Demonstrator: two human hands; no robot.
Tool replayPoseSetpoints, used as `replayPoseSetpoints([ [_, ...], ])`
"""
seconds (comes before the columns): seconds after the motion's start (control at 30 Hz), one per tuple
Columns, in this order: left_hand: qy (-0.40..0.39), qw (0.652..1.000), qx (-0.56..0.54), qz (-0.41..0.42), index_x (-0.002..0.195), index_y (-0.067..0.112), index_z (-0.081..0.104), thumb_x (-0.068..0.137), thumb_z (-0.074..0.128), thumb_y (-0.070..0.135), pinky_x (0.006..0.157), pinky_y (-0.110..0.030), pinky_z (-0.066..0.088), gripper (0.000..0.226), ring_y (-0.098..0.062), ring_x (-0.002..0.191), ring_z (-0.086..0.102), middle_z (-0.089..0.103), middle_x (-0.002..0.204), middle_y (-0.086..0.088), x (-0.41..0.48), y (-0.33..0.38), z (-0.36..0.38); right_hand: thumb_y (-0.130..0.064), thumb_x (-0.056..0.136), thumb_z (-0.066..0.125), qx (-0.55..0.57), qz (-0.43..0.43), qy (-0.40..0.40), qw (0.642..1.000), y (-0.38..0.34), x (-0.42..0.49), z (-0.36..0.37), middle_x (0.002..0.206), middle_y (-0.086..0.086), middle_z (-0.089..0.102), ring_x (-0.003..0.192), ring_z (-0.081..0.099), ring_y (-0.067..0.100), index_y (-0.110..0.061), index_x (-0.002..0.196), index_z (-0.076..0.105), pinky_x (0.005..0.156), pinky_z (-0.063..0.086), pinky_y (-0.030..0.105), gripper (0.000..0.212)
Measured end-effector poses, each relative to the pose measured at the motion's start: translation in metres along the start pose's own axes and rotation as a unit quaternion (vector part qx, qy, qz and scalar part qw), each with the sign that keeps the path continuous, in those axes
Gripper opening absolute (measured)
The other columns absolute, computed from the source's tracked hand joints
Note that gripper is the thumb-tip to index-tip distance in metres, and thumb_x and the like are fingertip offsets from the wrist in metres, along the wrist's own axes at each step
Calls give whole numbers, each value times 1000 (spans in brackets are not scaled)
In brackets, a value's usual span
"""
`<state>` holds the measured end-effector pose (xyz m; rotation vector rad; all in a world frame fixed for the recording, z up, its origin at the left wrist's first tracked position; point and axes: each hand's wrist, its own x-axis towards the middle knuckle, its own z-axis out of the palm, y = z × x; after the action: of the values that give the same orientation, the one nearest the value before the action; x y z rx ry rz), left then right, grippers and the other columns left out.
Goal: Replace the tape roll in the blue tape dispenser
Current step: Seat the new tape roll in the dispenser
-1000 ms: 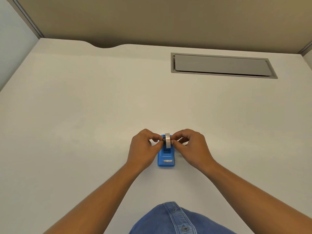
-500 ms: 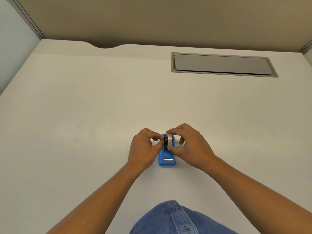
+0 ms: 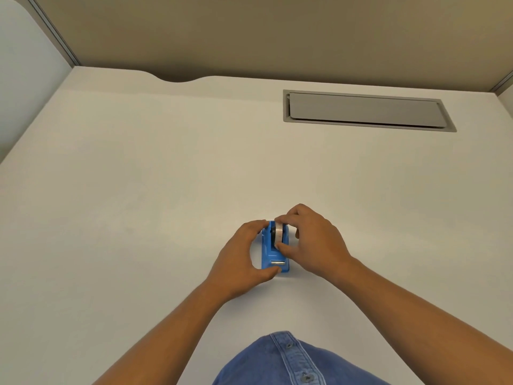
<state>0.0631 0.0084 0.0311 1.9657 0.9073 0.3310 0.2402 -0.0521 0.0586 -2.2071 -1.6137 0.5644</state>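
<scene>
1. The tape roll [image 3: 278,232] sat in the cradle at the far end of the blue tape dispenser [image 3: 274,252], on edge, its dark core facing left; half a second earlier it had been held just above the body, so it had come down into its seat

2. The right hand [image 3: 313,243] was pinching the roll from above, forefinger on the top of the rim and thumb low on the near side, where a second earlier both hands had held it between their fingertips

3. The left hand [image 3: 244,257] had let go of the roll and now cupped the dispenser's left flank, fingers curled round the far end and thumb pressed at the near corner, bracing it

4. That shift read as the seating step: one hand steadied the body while the other pushed the roll home; I could not tell whether the core had fully clicked in, nor whether any tape had been drawn to the metal cutter [image 3: 278,262], which looked bare

5. The dispenser held only this one roll; it stood on the pale tabletop [image 3: 138,204], near the person's edge and a little right of the middle

6. Well beyond it, a grey recessed cable tray [image 3: 363,110] lay shut in the tabletop, its contents hidden
</scene>
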Motion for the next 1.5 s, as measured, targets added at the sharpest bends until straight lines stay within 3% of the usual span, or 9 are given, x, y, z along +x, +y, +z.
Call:
replayPoseSetpoints([
  [0.2,2,1000,17,23,140,33,40,71,80,43,104,-22,39,81,-2,125,44,44,144,14,2,4,-3,-36,74,75,17,4,-17,1000,-3,-2,-3,106,-16,52,78,55,6,-36,116,60,62,42,18,44],
  [0.4,9,999,31,28,129,32,55,75,75,42,97,-10,33,59,1,120,47,49,138,16,5,9,-7,-28,74,76,45,6,-29,999,-3,-12,-11,110,-19,53,84,58,4,-39,114,60,70,49,23,44],
  [0.57,48,998,34,5,122,28,60,86,65,18,96,-27,46,38,-9,114,56,59,129,10,9,9,-4,-18,78,70,66,2,-25,997,-5,-15,-14,110,-15,59,87,60,6,-33,107,65,76,52,28,33],
  [0.83,97,994,-7,-56,103,37,67,79,73,45,77,-25,52,25,-5,94,62,62,109,18,19,19,3,-29,80,69,118,33,22,992,-6,-17,-11,89,-19,66,71,63,2,-34,85,67,66,52,25,7],
  [0.97,98,993,12,-62,106,34,67,78,76,43,73,-21,51,31,-5,91,63,63,112,15,18,20,4,-29,78,76,174,103,48,978,-2,-6,-7,82,-17,68,60,61,4,-31,88,65,61,47,21,15],
  [1.1,92,993,22,-69,111,30,67,77,79,34,74,-18,49,36,-5,90,63,65,116,12,18,19,3,-40,69,83,172,134,16,976,2,-1,-3,79,-14,67,70,61,2,-30,99,64,60,43,19,37],
  [1.2,81,994,2,-79,115,31,64,77,78,33,71,-13,45,41,-2,88,63,65,116,14,19,19,2,-37,64,86,147,142,-2,979,5,-3,1,77,-15,65,72,61,1,-30,101,65,58,42,18,44],
  [1.5,95,991,9,-99,112,33,65,81,75,37,70,-17,47,33,-1,82,64,64,112,16,21,18,4,-39,64,85,139,120,12,983,4,-3,1,77,-15,62,64,57,1,-32,105,64,56,38,17,47],
])
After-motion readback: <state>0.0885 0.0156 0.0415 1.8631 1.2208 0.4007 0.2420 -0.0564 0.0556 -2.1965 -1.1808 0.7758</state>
